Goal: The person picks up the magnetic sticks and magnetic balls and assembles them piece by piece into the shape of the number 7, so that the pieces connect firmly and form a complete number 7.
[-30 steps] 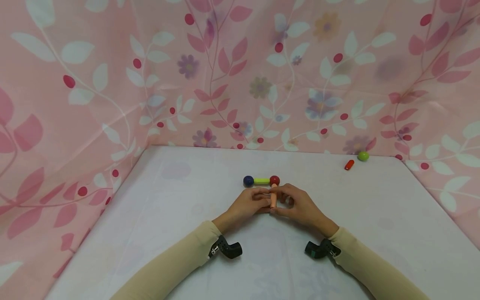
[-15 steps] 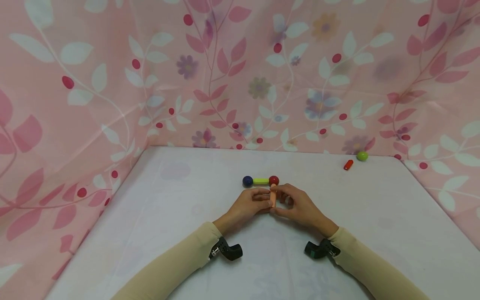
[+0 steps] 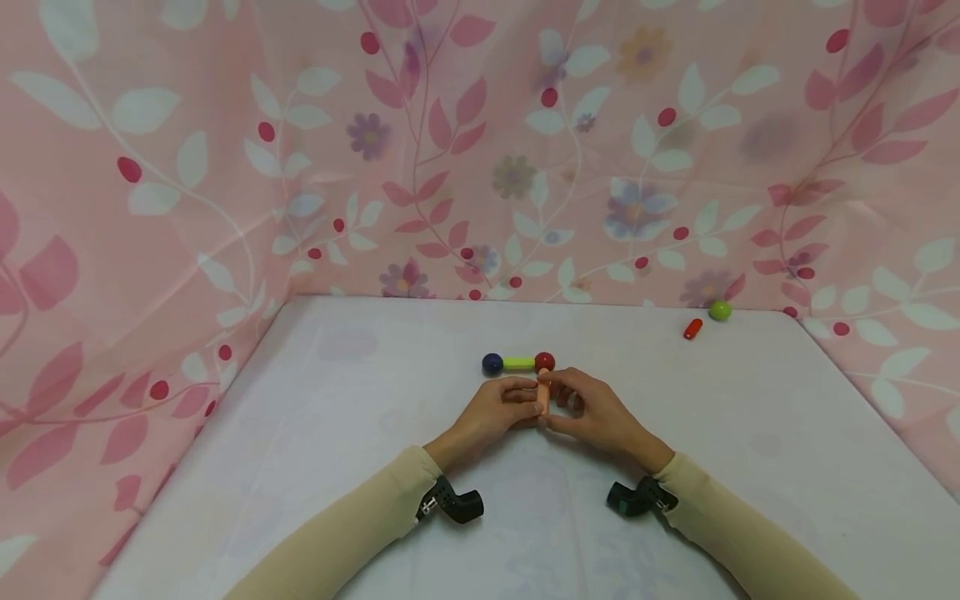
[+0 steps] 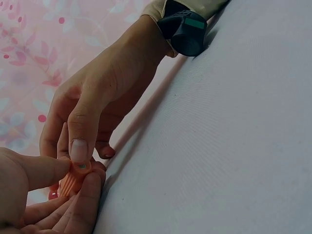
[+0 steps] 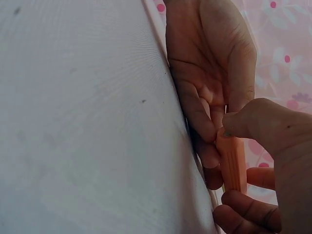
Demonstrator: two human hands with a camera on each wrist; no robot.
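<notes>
An orange grooved toy rod [image 3: 543, 395] is held between both hands, its far end right at a red ball [image 3: 545, 361]. My left hand [image 3: 480, 417] pinches its side between thumb and fingers. My right hand [image 3: 603, 415] spans its length, thumb on the near end and fingers toward the far end. In the right wrist view the rod [image 5: 234, 163] shows its long grooves under the right thumb. A small greenish spot marks the rod's end [image 4: 83, 166] in the left wrist view. Beyond the hands, a yellow-green rod [image 3: 518, 364] joins the red ball to a dark blue ball [image 3: 492, 364].
On the white-covered table [image 3: 360, 500], a short red rod [image 3: 693, 329] and a green ball [image 3: 720, 311] lie at the back right. A pink floral curtain [image 3: 450, 150] rises behind the table and along its sides.
The head view has shifted very slightly. Both hands keep the same hold on the orange rod, and the balls and other rods have not moved.
</notes>
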